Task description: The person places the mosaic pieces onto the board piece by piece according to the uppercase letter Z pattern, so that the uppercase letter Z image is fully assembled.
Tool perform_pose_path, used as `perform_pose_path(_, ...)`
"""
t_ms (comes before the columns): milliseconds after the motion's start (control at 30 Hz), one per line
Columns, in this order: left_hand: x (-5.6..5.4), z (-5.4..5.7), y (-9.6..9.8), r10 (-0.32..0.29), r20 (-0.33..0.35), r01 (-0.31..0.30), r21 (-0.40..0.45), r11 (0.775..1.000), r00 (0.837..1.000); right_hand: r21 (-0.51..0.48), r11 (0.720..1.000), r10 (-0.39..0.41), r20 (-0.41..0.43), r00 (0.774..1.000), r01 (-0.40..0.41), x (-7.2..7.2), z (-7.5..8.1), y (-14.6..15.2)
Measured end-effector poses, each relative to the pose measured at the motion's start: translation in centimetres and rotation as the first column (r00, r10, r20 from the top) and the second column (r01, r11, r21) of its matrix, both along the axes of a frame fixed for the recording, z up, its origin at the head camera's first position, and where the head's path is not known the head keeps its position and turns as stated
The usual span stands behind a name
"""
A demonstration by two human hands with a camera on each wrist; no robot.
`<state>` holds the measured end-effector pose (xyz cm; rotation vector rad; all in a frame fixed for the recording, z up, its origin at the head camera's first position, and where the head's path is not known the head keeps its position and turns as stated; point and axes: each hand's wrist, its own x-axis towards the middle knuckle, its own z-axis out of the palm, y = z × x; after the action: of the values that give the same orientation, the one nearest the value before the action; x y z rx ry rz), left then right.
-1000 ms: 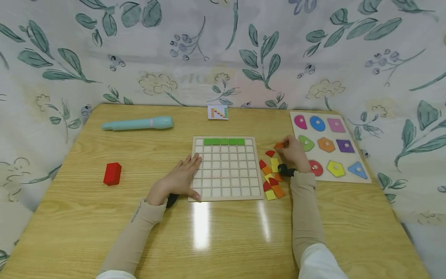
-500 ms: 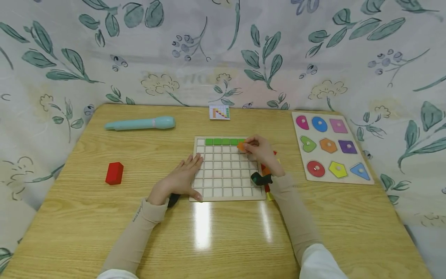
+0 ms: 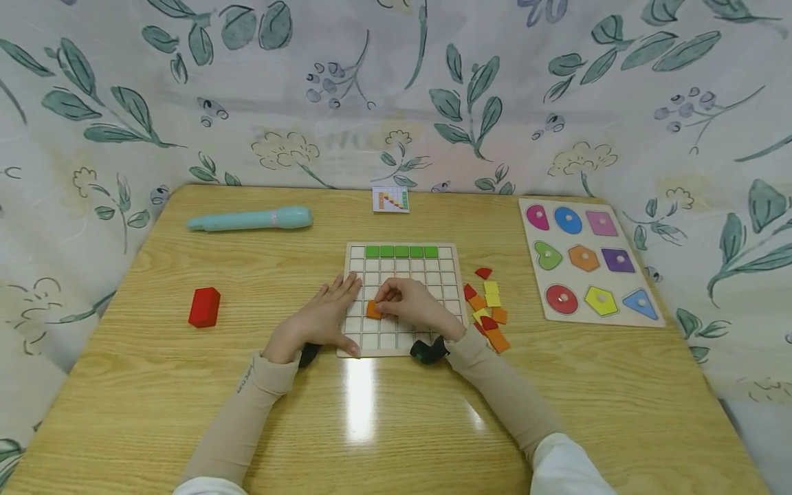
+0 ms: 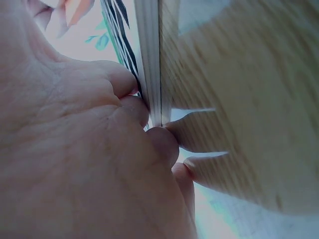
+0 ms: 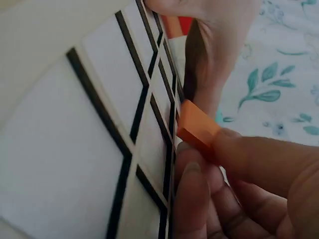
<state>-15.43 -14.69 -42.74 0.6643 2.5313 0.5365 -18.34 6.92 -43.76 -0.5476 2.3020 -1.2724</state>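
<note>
A white grid board [image 3: 402, 342] with a wooden rim lies on the table, a row of green square tiles [image 3: 402, 252] set along its far row. My left hand [image 3: 318, 316] rests with spread, straight fingers on the board's left edge; the left wrist view shows that palm [image 4: 75, 149] beside the board's side. Over the board's left-middle cells, my right hand [image 3: 411, 302] pinches an orange square tile [image 3: 373, 310] between thumb and fingers. In the right wrist view the orange tile [image 5: 197, 127] is tilted, close to the grid; whether it touches is unclear.
Right of the board lie loose red, yellow and orange tiles [image 3: 492, 300]. A shape puzzle board [image 3: 581, 289] is at the right. A small pattern card [image 3: 390, 200] and a teal pen-shaped object [image 3: 250, 219] are at the back; a red block [image 3: 204, 307] sits left.
My right hand has carried the orange tile from the loose tiles at the right, across the board's far right part, to its left-middle cells. The left hand has stayed on the edge.
</note>
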Motion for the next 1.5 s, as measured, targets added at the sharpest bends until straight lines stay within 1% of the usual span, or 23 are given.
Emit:
perform_pose_path(67, 0.0, 0.0, 0.0, -0.002, -0.003, 0.002, 0.001, 1.0, 1.0, 0.053, 0.998, 0.044, -0.053, 0.998, -0.041, 0.3, 0.0, -0.2)
perform_pose_path(167, 0.0, 0.0, -0.1, -0.002, -0.004, 0.002, 0.005, 1.0, 1.0, 0.094, 0.992, 0.098, -0.113, 0.989, -0.088, 0.7, -0.1, -0.6)
perform_pose_path(267, 0.0, 0.0, 0.0, -0.003, -0.007, 0.004, 0.005, 1.0, 1.0, 0.124, 0.987, 0.122, -0.155, 0.98, -0.103, 1.1, -0.1, -0.9)
perform_pose_path(333, 0.0, 0.0, 0.0, -0.004, -0.01, 0.004, 0.002, 1.0, 1.0, 0.144, 0.985, 0.121, -0.173, 0.978, -0.096, 1.4, -0.1, -1.1)
perform_pose_path(400, 0.0, 0.0, 0.1, -0.004, -0.011, 0.004, 0.002, 1.0, 1.0, 0.145, 0.985, 0.119, -0.179, 0.977, -0.093, 1.6, -0.1, -1.1)
perform_pose_path(467, 0.1, 0.0, 0.1, -0.004, -0.005, 0.004, 0.005, 1.0, 1.0, 0.121, 0.988, 0.12, -0.17, 0.978, -0.101, 1.7, -0.2, -0.8)
perform_pose_path(600, 0.1, -0.1, 0.2, -0.003, 0.005, 0.003, 0.008, 1.0, 1.0, 0.055, 0.992, 0.121, -0.151, 0.981, -0.113, 1.2, -0.1, 0.8)
perform_pose_path(667, 0.1, -0.1, 0.2, -0.004, 0.009, 0.004, 0.005, 1.0, 1.0, 0.036, 0.996, 0.088, -0.165, 0.982, -0.083, 0.6, 0.0, 2.4)
perform_pose_path(767, 0.0, -0.1, 0.2, -0.007, 0.007, 0.007, 0.0, 1.0, 1.0, 0.027, 0.999, -0.025, -0.18, 0.983, 0.03, -0.3, 0.6, 5.4)
perform_pose_path(867, 0.0, 0.0, 0.2, -0.011, 0.015, 0.011, -0.013, 1.0, 1.0, 0.034, 0.985, -0.159, -0.189, 0.969, 0.168, -1.0, 1.1, 8.8)
perform_pose_path(900, 0.0, 0.0, 0.2, -0.014, 0.015, 0.014, -0.013, 1.0, 1.0, 0.033, 0.978, -0.197, -0.18, 0.964, 0.206, -1.0, 1.3, 10.0)
perform_pose_path(967, 0.0, -0.1, 0.2, -0.016, 0.019, 0.017, -0.013, 1.0, 1.0, 0.057, 0.964, -0.246, -0.179, 0.953, 0.259, -0.9, 1.5, 12.2)
perform_pose_path(1067, 0.0, -0.1, 0.2, -0.014, 0.02, 0.014, -0.001, 1.0, 1.0, 0.108, 0.95, -0.266, -0.211, 0.941, 0.293, -0.2, 1.5, 15.3)
perform_pose_path(1133, 0.0, 0.0, 0.1, -0.01, 0.021, 0.009, 0.005, 1.0, 1.0, 0.152, 0.939, -0.27, -0.226, 0.936, 0.308, 0.6, 1.6, 16.9)
perform_pose_path(1200, 0.0, 0.0, 0.0, -0.005, 0.02, 0.005, 0.009, 1.0, 1.0, 0.182, 0.929, -0.278, -0.226, 0.933, 0.321, 1.5, 1.4, 18.2)
perform_pose_path(1233, -0.1, 0.0, 0.0, -0.004, 0.02, 0.004, 0.011, 1.0, 1.0, 0.195, 0.924, -0.286, -0.214, 0.934, 0.328, 2.0, 1.2, 18.7)
perform_pose_path(1367, -0.2, -0.1, -0.1, -0.002, 0.017, 0.002, 0.017, 1.0, 1.0, 0.24, 0.914, -0.294, -0.163, 0.942, 0.327, 3.4, 0.5, 19.8)
perform_pose_path(1500, -0.2, -0.3, -0.1, -0.002, 0.019, 0.001, 0.022, 1.0, 1.0, 0.282, 0.908, -0.268, -0.18, 0.946, 0.311, 3.8, -0.1, 19.7)
